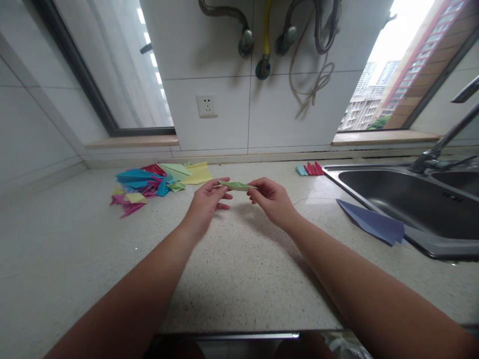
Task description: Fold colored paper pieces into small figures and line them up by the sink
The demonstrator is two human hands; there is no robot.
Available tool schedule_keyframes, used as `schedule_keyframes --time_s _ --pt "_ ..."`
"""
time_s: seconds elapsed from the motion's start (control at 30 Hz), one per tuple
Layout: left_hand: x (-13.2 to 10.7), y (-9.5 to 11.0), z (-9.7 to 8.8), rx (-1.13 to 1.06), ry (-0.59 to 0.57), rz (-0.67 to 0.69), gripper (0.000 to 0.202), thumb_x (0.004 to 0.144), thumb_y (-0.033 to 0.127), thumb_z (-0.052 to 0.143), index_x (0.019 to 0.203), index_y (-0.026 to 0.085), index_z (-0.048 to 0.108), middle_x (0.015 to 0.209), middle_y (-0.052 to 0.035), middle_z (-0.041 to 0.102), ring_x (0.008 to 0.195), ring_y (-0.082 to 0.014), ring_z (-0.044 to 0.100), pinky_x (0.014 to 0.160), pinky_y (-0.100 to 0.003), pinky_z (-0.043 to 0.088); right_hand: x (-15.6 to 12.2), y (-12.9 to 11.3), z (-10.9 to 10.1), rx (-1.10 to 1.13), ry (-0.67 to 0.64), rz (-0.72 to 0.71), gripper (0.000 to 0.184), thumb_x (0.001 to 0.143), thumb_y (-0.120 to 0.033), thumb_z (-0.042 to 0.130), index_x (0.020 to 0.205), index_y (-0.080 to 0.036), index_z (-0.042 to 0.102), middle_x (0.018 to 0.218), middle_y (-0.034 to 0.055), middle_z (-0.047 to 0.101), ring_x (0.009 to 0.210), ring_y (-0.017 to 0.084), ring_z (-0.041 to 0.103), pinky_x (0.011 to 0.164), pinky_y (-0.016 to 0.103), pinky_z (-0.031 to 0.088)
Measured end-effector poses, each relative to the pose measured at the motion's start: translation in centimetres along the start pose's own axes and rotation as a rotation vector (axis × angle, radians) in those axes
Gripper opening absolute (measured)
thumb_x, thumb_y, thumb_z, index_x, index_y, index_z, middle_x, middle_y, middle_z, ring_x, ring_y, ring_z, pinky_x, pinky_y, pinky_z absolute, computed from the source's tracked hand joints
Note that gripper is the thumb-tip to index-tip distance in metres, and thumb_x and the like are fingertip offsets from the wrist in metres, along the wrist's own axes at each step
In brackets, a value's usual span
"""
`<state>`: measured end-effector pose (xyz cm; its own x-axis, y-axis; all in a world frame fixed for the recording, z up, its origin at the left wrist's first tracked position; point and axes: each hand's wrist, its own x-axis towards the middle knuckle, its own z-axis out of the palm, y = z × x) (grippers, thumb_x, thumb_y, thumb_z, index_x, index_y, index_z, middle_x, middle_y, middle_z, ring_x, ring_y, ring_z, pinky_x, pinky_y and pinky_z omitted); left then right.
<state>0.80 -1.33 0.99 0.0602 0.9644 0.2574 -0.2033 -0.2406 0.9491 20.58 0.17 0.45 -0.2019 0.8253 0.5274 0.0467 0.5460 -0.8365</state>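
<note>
A small light green folded paper, narrow and pointed at both ends, is held level between my two hands above the counter. My left hand pinches its left end between thumb and fingers, with the lower fingers spread a little. The right end is gripped by my right hand, its fingers curled in. What exact shape the paper is folded into I cannot make out. To the left of my left hand lies a heap of colourful folded papers, blue, pink, red, yellow and green.
On the right, a purple folded paper lies against the rim of a steel sink with a faucet. Small red and light blue folded pieces sit by the sink's far left corner. The tiled wall carries a socket and hoses.
</note>
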Motion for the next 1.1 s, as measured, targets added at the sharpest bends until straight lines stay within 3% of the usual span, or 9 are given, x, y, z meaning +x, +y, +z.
schedule_keyframes --time_s 0.17,0.37,0.53,0.67,0.8,0.93,1.1 --pt "0.0 0.0 0.0 0.006 0.001 -0.007 0.042 0.078 0.034 0.072 0.118 0.022 0.066 0.107 -0.0087 0.070 0.085 -0.0174 0.066 0.057 -0.023 0.054 0.0 0.0 -0.2 -0.105 0.035 -0.051 0.022 0.087 -0.036 0.065 0.100 -0.020 0.067 0.086 0.0046 0.068 0.075 0.016 0.062 0.071 0.034 0.053" --pt "0.0 0.0 0.0 0.016 0.017 -0.012 0.045 0.075 0.029 0.073 0.119 0.024 0.066 0.096 -0.0054 0.070 0.085 -0.0178 0.067 0.057 -0.022 0.053 -0.1 -0.1 -0.3 -0.152 0.046 -0.081 0.023 0.087 -0.036 0.065 0.105 -0.021 0.069 0.091 0.0058 0.070 0.079 0.017 0.064 0.076 0.036 0.053" --pt "-0.1 0.0 0.1 0.038 -0.004 0.013 0.048 0.072 0.028 0.076 0.119 0.024 0.066 0.104 -0.0064 0.070 0.086 -0.0171 0.066 0.060 -0.022 0.052 -0.2 -0.5 -0.2 -0.175 0.023 -0.087 0.023 0.086 -0.034 0.066 0.105 -0.021 0.069 0.091 0.0057 0.071 0.078 0.016 0.064 0.075 0.035 0.052" --pt "-0.3 0.2 0.4 0.115 -0.030 0.049 0.038 0.071 0.030 0.078 0.108 0.023 0.072 0.109 -0.0077 0.070 0.089 -0.0188 0.065 0.061 -0.025 0.053 -0.3 -0.5 -0.2 -0.184 0.002 -0.089 0.023 0.087 -0.035 0.065 0.104 -0.020 0.068 0.091 0.0058 0.071 0.078 0.017 0.064 0.074 0.034 0.052" --pt "-0.4 0.4 0.4 0.248 -0.039 0.128 0.025 0.073 0.034 0.076 0.095 0.021 0.076 0.102 -0.0071 0.071 0.088 -0.0199 0.063 0.059 -0.025 0.052 -0.3 -0.5 -0.1 -0.255 -0.031 -0.101 0.021 0.088 -0.036 0.064 0.101 -0.021 0.068 0.086 0.0042 0.069 0.074 0.016 0.063 0.071 0.033 0.051" --pt "-0.4 0.3 0.3 0.321 -0.078 0.169 0.020 0.077 0.036 0.073 0.090 0.021 0.075 0.093 -0.0058 0.071 0.084 -0.0192 0.061 0.059 -0.025 0.051 -0.4 -1.2 0.0 -0.394 -0.080 -0.224 0.013 0.088 -0.033 0.063 0.093 -0.022 0.068 0.084 0.0041 0.065 0.075 0.016 0.060 0.066 0.030 0.049" --pt "-0.5 -0.1 0.2 0.362 -0.101 0.174 0.021 0.076 0.037 0.075 0.090 0.021 0.075 0.086 -0.0041 0.071 0.071 -0.0151 0.060 0.059 -0.025 0.048 -0.6 -2.0 0.2 -0.474 -0.120 -0.323 0.010 0.090 -0.028 0.060 0.093 -0.022 0.066 0.086 0.0049 0.067 0.081 0.017 0.060 0.071 0.031 0.048"
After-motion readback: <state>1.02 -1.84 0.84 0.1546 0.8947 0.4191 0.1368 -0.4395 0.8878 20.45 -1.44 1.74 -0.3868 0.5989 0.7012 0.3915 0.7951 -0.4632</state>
